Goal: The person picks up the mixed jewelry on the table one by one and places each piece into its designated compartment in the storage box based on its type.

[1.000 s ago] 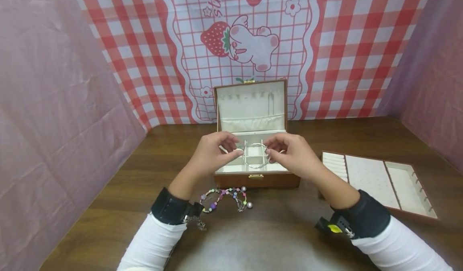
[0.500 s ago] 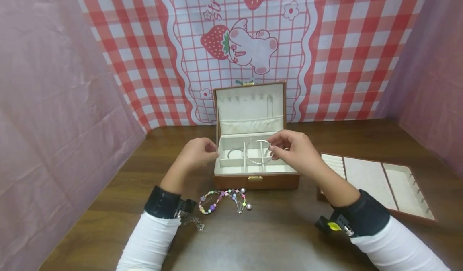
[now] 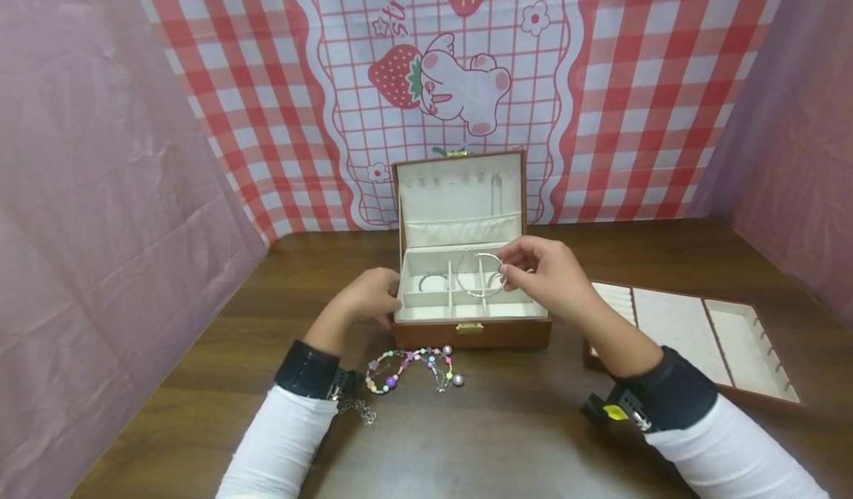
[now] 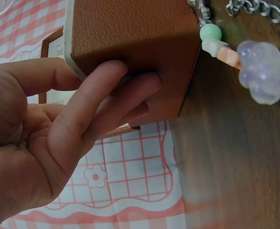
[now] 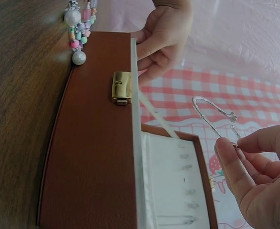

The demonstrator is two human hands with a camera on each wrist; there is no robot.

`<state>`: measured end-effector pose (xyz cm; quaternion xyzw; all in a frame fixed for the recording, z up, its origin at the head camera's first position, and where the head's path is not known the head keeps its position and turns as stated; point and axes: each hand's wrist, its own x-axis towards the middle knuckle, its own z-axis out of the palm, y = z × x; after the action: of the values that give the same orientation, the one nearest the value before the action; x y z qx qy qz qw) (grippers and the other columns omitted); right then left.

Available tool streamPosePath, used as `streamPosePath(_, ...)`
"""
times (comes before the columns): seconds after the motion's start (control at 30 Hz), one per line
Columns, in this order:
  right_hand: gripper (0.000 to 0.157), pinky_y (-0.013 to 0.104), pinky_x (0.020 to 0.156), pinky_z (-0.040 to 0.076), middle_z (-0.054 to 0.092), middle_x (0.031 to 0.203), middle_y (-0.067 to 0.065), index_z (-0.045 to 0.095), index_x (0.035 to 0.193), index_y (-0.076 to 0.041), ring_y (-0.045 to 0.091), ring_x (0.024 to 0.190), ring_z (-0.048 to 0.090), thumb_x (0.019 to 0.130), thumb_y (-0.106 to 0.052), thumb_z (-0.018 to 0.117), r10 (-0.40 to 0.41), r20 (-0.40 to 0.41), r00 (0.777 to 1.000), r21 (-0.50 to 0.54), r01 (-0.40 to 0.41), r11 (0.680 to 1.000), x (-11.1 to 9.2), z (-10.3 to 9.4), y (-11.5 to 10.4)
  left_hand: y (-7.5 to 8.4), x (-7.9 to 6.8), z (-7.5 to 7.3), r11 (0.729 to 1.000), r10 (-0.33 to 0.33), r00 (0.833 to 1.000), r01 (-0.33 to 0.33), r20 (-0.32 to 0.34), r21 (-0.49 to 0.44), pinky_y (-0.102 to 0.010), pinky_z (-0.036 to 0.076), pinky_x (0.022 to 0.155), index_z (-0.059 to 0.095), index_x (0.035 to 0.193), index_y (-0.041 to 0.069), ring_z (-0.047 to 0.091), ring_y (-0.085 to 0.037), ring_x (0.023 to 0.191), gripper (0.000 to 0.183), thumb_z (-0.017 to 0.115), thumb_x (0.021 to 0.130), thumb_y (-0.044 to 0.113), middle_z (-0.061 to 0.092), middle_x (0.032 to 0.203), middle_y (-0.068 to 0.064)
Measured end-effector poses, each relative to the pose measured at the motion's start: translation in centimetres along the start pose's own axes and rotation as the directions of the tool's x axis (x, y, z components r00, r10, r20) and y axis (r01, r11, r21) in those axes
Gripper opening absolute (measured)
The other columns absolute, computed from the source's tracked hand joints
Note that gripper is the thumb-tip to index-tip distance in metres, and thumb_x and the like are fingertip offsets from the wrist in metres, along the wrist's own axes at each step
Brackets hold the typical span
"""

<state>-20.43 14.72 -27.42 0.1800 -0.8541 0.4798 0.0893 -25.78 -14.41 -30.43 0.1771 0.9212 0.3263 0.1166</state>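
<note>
1. Nearest, on the brown table [image 3: 466,447], lay the beaded bracelets [image 3: 392,383], just in front of the box [image 3: 433,334]; a silver chain [image 3: 358,411] sat beside the left wristband [image 3: 306,369].
2. To the right of the box, well apart from the beads, was a lift-out tray [image 3: 689,336].
3. The left hand [image 3: 368,293] gripped the box's left end, fingers bent against the outer side and thumb at the rim (its tip was hidden), seemingly to steady it.
4. The right hand [image 3: 543,273] pinched a silver bracelet [image 5: 206,120] between thumb and fingertips, up in the air above the compartments [image 3: 426,311].
5. The step in hand looked like lining that bracelet up over the box; the next move, I judged, called for a light pinch, a level loop and clearance over the dividers [image 3: 451,303].
6. Farther in, a silver hoop [image 3: 433,274] lay in the back left compartment.
7. Beyond stood the raised lid [image 3: 460,199], then a red-checked cloth [image 3: 260,99].
</note>
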Motion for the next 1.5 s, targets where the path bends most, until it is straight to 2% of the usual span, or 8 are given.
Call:
streamPosePath(0.13, 0.018, 0.026, 0.064, 0.057, 0.069, 0.087, 0.011, 0.067, 0.108, -0.001, 0.02, 0.072, 0.067, 0.09, -0.005, 0.068, 0.012, 0.0, 1.0, 0.019, -0.012, 1.0, 0.3, 0.1, 0.3, 0.3, -0.1, 0.0, 0.998, 0.0, 1.0, 0.0, -0.012, 0.061, -0.032, 0.057, 0.049, 0.059, 0.087, -0.003, 0.064, -0.02, 0.05, 0.01, 0.056, 0.078, -0.008, 0.06, 0.071, -0.012)
streamPosePath(0.3, 0.018, 0.032, 0.067, 0.059, 0.07, 0.087, 0.015, 0.066, 0.107, 0.003, 0.021, 0.071, 0.068, 0.089, -0.002, 0.068, -0.008, -0.012, 1.0, 0.052, 0.009, 0.999, 1.0, 0.4, 0.7, 0.7, -0.2, 0.0, 0.994, -0.008, 1.0, 0.009, -0.013, 0.108, -0.033, 0.057, 0.05, 0.062, 0.093, -0.005, 0.064, -0.021, 0.05, 0.014, 0.057, 0.08, -0.007, 0.06, 0.073, -0.012)
streamPosePath(0.53, 0.019, 0.029, 0.069, 0.059, 0.069, 0.092, 0.018, 0.066, 0.108, 0.004, 0.021, 0.072, 0.068, 0.09, -0.002, 0.067, -0.002, -0.006, 1.0, 0.067, 0.002, 0.998, 2.0, 0.6, 0.8, 0.9, -0.2, 0.0, 0.995, -0.012, 1.0, 0.012, -0.007, 0.103, -0.038, 0.058, 0.054, 0.063, 0.099, -0.006, 0.065, -0.022, 0.052, 0.019, 0.057, 0.081, -0.007, 0.062, 0.074, -0.011)
streamPosePath(0.77, 0.02, 0.035, 0.069, 0.059, 0.068, 0.09, 0.018, 0.064, 0.109, 0.008, 0.019, 0.069, 0.067, 0.09, 0.0, 0.066, 0.019, 0.015, 1.0, 0.133, -0.02, 0.991, 3.4, 0.9, 1.2, 0.9, -0.1, 0.1, 0.995, -0.016, 1.0, 0.016, -0.001, 0.097, -0.037, 0.058, 0.054, 0.063, 0.103, -0.006, 0.065, -0.021, 0.053, 0.021, 0.057, 0.082, -0.007, 0.062, 0.077, -0.012)
streamPosePath(0.97, 0.022, 0.031, 0.069, 0.059, 0.066, 0.094, 0.023, 0.063, 0.111, 0.008, 0.018, 0.069, 0.067, 0.091, -0.001, 0.065, 0.082, 0.059, 0.995, 0.211, -0.093, 0.973, 5.3, 1.6, 1.2, 0.9, -0.2, 0.0, 0.996, -0.018, 1.0, 0.018, -0.008, 0.092, -0.037, 0.058, 0.054, 0.062, 0.101, -0.007, 0.064, -0.021, 0.052, 0.021, 0.057, 0.081, -0.008, 0.062, 0.075, -0.012)
streamPosePath(1.2, 0.025, 0.041, 0.082, 0.057, 0.063, 0.103, 0.024, 0.059, 0.116, 0.011, 0.017, 0.072, 0.067, 0.092, 0.003, 0.059, 0.178, 0.147, 0.973, 0.315, -0.217, 0.924, 7.8, 2.8, 0.3, 0.4, -0.3, -0.1, 0.996, 0.006, 1.0, -0.005, -0.01, 0.091, -0.036, 0.058, 0.052, 0.063, 0.099, -0.006, 0.064, -0.02, 0.051, 0.02, 0.058, 0.08, -0.008, 0.062, 0.074, -0.011)
streamPosePath(1.3, 0.025, 0.042, 0.082, 0.057, 0.062, 0.103, 0.028, 0.06, 0.115, 0.011, 0.017, 0.069, 0.067, 0.092, 0.004, 0.06, 0.191, 0.153, 0.97, 0.304, -0.23, 0.925, 8.7, 3.1, -0.3, 0.4, -0.4, 0.0, 0.996, 0.013, 1.0, -0.012, -0.011, 0.09, -0.035, 0.058, 0.051, 0.063, 0.096, -0.006, 0.064, -0.02, 0.05, 0.017, 0.057, 0.08, -0.007, 0.062, 0.073, -0.011)
streamPosePath(1.5, 0.023, 0.035, 0.073, 0.059, 0.066, 0.096, 0.024, 0.064, 0.111, 0.011, 0.017, 0.066, 0.066, 0.09, 0.005, 0.061, 0.19, 0.169, 0.967, 0.233, -0.227, 0.946, 9.9, 3.3, -1.6, 0.4, -0.5, 0.1, 0.997, 0.012, 1.0, -0.012, -0.01, 0.08, -0.034, 0.057, 0.051, 0.063, 0.098, -0.006, 0.064, -0.02, 0.052, 0.018, 0.058, 0.081, -0.007, 0.062, 0.073, -0.01)
